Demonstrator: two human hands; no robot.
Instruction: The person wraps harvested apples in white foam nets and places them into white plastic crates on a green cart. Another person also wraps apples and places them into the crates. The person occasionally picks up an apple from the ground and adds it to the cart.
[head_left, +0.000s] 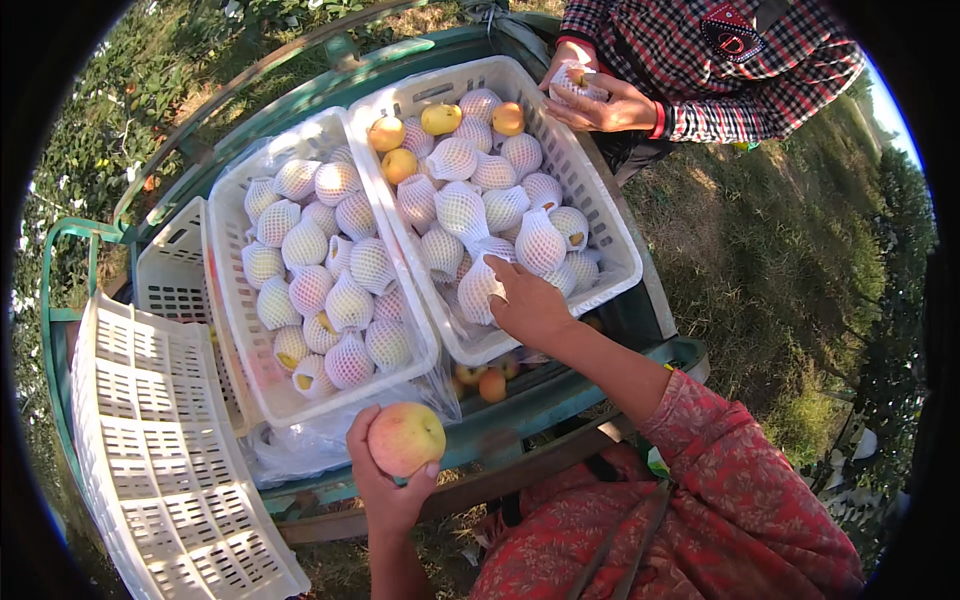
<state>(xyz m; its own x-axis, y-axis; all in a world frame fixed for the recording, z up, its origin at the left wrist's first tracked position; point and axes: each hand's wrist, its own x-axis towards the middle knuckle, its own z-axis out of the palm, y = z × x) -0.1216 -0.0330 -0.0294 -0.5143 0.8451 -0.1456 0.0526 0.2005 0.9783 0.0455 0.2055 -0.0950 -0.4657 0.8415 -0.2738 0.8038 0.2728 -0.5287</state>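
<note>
A bare yellow-and-pink apple (407, 440) rests in my left hand (394, 480), held in front of the crates with thumb and fingers around it. My right hand (529, 304) reaches into the right white plastic crate (622, 274). Its thumb and index finger touch a fruit in a white foam net (478, 289) at the near side; whether they grip it is unclear. More net-wrapped fruits (540, 241) fill that crate, with several bare yellow fruits (399, 166) toward its far end. The left white crate (244, 352) also contains net-wrapped fruits (349, 301).
Both crates sit on a green metal cart (480, 442). Loose fruits (492, 384) lie below the right crate. More white crates (161, 465) stand at left, one tipped. Clear plastic sheeting (292, 454) hangs nearby. At upper right, another person's hands (611, 105) hold a netted fruit (577, 82).
</note>
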